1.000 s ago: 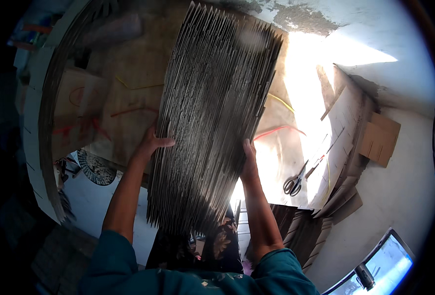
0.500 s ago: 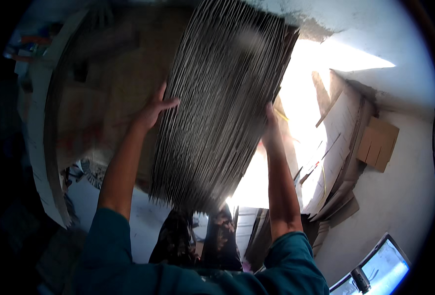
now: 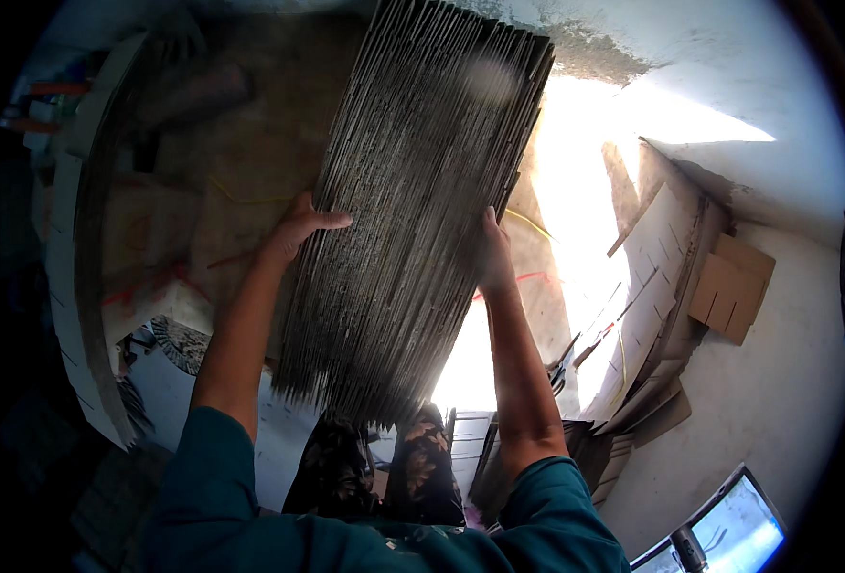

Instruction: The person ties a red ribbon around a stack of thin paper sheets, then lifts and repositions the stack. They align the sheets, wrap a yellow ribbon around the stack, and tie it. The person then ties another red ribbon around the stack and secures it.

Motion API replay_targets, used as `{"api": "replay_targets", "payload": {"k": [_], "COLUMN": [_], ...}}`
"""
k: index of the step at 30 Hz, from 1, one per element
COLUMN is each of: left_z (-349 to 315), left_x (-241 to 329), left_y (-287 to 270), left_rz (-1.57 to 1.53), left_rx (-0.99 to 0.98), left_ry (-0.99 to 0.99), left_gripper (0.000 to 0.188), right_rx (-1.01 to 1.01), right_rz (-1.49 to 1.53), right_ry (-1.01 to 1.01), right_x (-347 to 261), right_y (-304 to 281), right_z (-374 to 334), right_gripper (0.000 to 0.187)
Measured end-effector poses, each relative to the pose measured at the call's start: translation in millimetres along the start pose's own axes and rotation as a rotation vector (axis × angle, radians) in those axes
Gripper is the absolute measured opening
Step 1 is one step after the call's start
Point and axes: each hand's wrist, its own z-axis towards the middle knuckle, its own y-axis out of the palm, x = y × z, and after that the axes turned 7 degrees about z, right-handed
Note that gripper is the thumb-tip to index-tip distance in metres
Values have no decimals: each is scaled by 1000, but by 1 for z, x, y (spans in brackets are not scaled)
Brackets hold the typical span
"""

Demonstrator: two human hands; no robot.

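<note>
- The bundle of cardboard sheets (image 3: 413, 220) lies over the middle of the bench (image 3: 546, 310), edges facing up, its near end reaching past the bench's near side toward the flower-patterned trousers (image 3: 424, 463); whether it rests on the bench or is lifted cannot be told.
- The left hand (image 3: 298, 227) grasps the bundle's left side above the bench, thumb laid across the upper edges, likely to stop the outer sheets peeling away.
- The right hand (image 3: 496, 250) presses against the opposite side, its palm and most fingers hard to make out; the two hands roughly face each other, so their squeeze probably holds the loose sheets together as one block.
- A yellow strap (image 3: 529, 224) shows on the bench at both sides of the bundle and seems to run beneath it, perhaps laid there to go round it.
- Scissors (image 3: 560, 371) lie on the bench's right part, partly behind the right forearm, apparently set aside within reach.
- White slotted boards (image 3: 666, 239) lean along the bench's right end, seemingly parked clear of the bundle.
</note>
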Motion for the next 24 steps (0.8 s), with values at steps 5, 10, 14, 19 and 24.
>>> {"api": "replay_targets", "payload": {"k": [5,10,14,19,24], "left_z": [-29,-61,-13,13,25], "left_x": [1,2,0,8,-27], "left_y": [8,22,11,2,2], "left_rz": [68,33,32,86,21], "left_rx": [57,1,89,-42,-25], "left_ry": [-77,12,60,140,29], "left_gripper": [85,88,77,57,56], "right_rx": [59,128,100,117,-6], "right_rz": [49,74,14,-47,2], "right_ry": [-97,-82,-71,-150,-96], "right_x": [3,7,-17,-20,-22], "right_y": [22,24,11,2,2], "right_z": [-39,-82,-19,9,9], "right_gripper": [49,50,60,63,60]}}
